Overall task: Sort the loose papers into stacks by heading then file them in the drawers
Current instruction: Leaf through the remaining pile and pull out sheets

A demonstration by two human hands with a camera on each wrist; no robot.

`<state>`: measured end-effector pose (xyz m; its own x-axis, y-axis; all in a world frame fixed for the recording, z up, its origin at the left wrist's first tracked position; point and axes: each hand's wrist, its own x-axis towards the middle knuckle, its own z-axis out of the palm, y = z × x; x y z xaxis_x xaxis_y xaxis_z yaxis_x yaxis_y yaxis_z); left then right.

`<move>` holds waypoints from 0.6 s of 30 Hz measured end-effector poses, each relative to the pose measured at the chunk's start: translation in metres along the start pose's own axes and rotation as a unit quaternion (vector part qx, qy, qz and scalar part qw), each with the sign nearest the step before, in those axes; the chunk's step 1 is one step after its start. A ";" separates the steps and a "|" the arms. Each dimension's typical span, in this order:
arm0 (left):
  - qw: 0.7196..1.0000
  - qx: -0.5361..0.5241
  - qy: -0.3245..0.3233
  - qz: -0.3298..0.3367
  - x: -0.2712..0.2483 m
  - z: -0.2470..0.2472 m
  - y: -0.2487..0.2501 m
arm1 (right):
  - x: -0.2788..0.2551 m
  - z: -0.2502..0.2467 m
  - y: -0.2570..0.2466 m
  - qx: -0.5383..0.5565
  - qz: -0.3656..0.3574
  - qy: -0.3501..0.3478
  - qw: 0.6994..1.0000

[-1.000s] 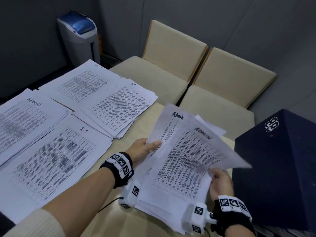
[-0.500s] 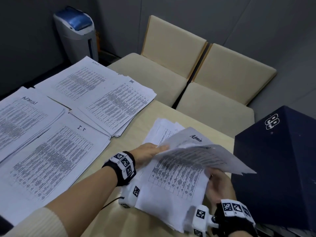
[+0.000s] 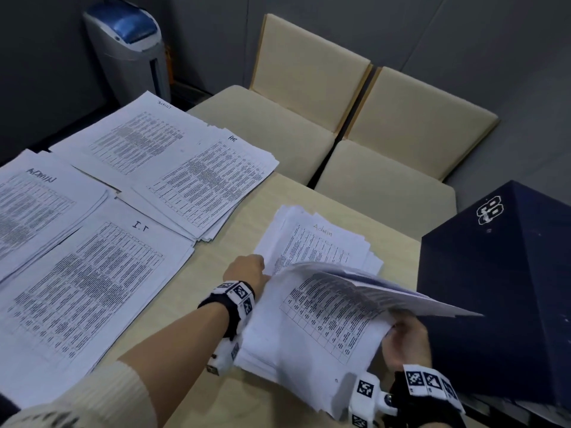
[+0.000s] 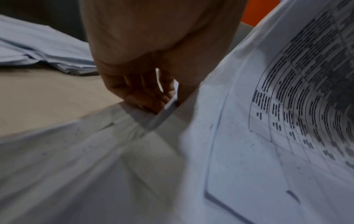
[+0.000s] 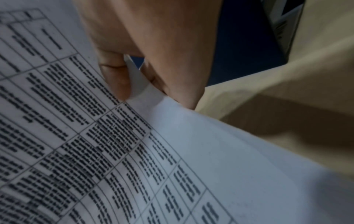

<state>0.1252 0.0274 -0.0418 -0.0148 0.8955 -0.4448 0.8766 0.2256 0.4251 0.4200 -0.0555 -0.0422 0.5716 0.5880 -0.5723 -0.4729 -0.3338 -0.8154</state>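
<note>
The loose pile (image 3: 321, 251) lies on the table at centre right, its top sheet headed "Admin". My right hand (image 3: 400, 333) pinches a few lifted sheets (image 3: 324, 316) by their right edge; they bow over the pile. In the right wrist view the thumb and fingers (image 5: 114, 78) clamp that paper edge. My left hand (image 3: 250, 267) sits at the pile's left edge, fingers curled; the left wrist view shows them (image 4: 141, 94) pinching a sheet edge. Sorted stacks lie to the left: Admin (image 3: 40, 208), I.T (image 3: 92, 288), HR (image 3: 213, 183) and a far one (image 3: 136, 134).
A dark blue box (image 3: 494, 288) stands at the table's right edge, close to my right hand. Two beige chairs (image 3: 309, 97) sit beyond the table. A grey and blue bin (image 3: 129, 44) stands in the far left corner. Bare tabletop (image 3: 191, 304) shows between the stacks.
The sheets that both hands held upright have come down. The bulk now lies flat on the table, and the top sheets bend over to the right in my right hand.
</note>
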 end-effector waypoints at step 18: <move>0.919 -0.303 -0.136 0.213 -0.002 -0.046 -0.009 | 0.016 0.038 -0.004 0.043 0.079 -0.098 0.991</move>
<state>0.0952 0.0414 -0.0080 0.4599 0.8419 -0.2823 0.3458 0.1230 0.9302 0.4051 -0.0171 -0.0448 0.3483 0.6685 -0.6571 -0.6066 -0.3737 -0.7017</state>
